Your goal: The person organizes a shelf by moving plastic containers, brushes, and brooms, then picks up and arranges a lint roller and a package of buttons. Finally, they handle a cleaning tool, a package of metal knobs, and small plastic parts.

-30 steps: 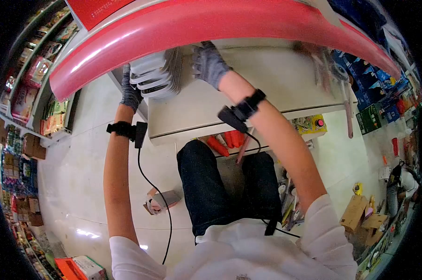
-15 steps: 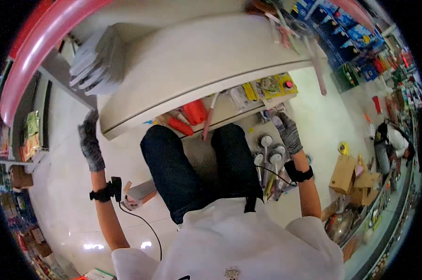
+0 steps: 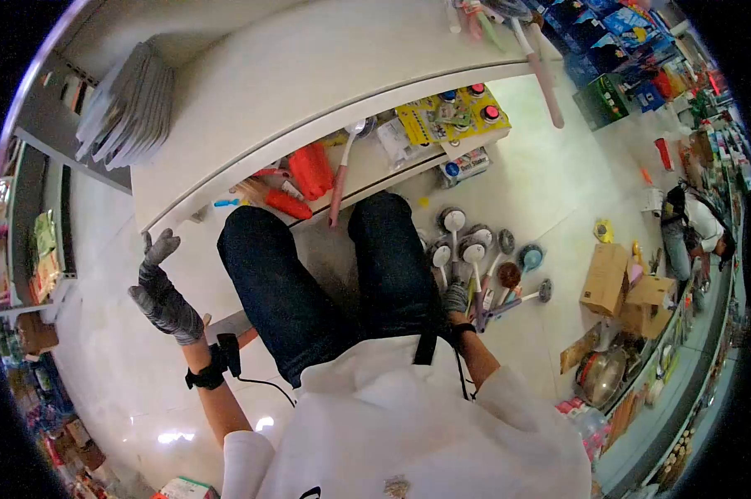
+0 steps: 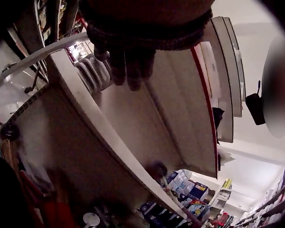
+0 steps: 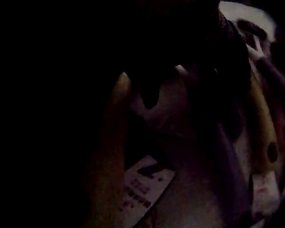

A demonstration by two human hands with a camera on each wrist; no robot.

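Head view, near first: white top, dark trousers, person standing over a white shop floor. Right hand (image 3: 455, 298), grey knit glove, is down by the right leg in a bundle of long-handled brushes (image 3: 473, 268) that lie fanned on the floor; it touches the handles, but whether the fingers close on one I can't tell. The right wrist view is near black: glove edge (image 5: 228, 42), a yellow handle (image 5: 262, 128), a white label (image 5: 145, 187) with dark print, too blurred to read. Left hand (image 3: 161, 291), same grey glove, is raised beside the left thigh with fingers spread and relaxed, holding nothing; black wrist strap with cable just below it. In the left wrist view the gloved fingertips (image 4: 129, 71) hang loosely in front of the shelf. Further out: a white shelf unit (image 3: 309, 75), its lower tier holding red packs (image 3: 311, 170), a pink-handled tool (image 3: 339, 179) and yellow blister cards (image 3: 450, 121); print on the cards not legible. A stack of white flat items (image 3: 126, 108) sits at the top tier's left end. Far right: cardboard boxes (image 3: 605, 279) on the floor, blue boxes (image 3: 616, 25) on shelving, another person (image 3: 698, 224) crouched in the aisle. No brand readable anywhere.
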